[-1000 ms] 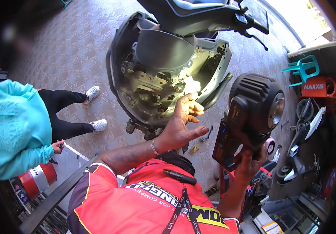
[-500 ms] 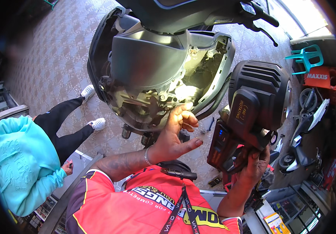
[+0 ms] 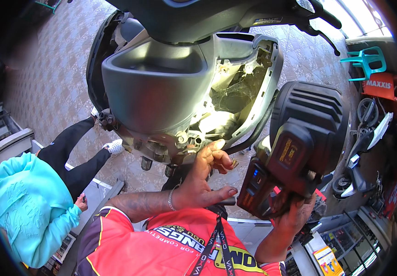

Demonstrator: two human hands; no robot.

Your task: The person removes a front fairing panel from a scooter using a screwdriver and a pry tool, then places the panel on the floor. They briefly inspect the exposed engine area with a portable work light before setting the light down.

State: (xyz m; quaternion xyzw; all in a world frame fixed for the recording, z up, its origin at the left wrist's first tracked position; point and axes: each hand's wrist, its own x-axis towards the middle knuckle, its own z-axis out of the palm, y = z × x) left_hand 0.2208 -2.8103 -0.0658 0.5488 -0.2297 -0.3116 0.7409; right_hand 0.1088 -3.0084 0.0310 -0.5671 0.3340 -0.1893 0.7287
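Before me stands a motor scooter's front section [image 3: 154,99], its dark inner panel exposed and its right-hand cavity brightly lit. My left hand [image 3: 203,177] is just below that cavity, index finger pointing up toward the lower edge, thumb out to the right and the other fingers loosely bent. It is open and appears to hold nothing; whether the fingertip touches the scooter I cannot tell. On the right, my right hand [image 3: 295,209] is shut around the lower part of a bulky black work light [image 3: 306,133] with a battery block and small blue indicator lights. The lamp's front faces away.
A handlebar with a lever [image 3: 320,34] extends over the top. At the left stands a person in a turquoise hoodie [image 3: 32,207]. A teal plastic stool [image 3: 368,62], a red display stand [image 3: 382,87] and motorcycle parts [image 3: 368,147] line the right. Patterned tiles [image 3: 60,69] cover the floor.
The scooter's panel appears larger and further left, with more of its upper hollow showing. The work light sits slightly lower in view. My left hand keeps its pointing shape; my right hand still holds the light.
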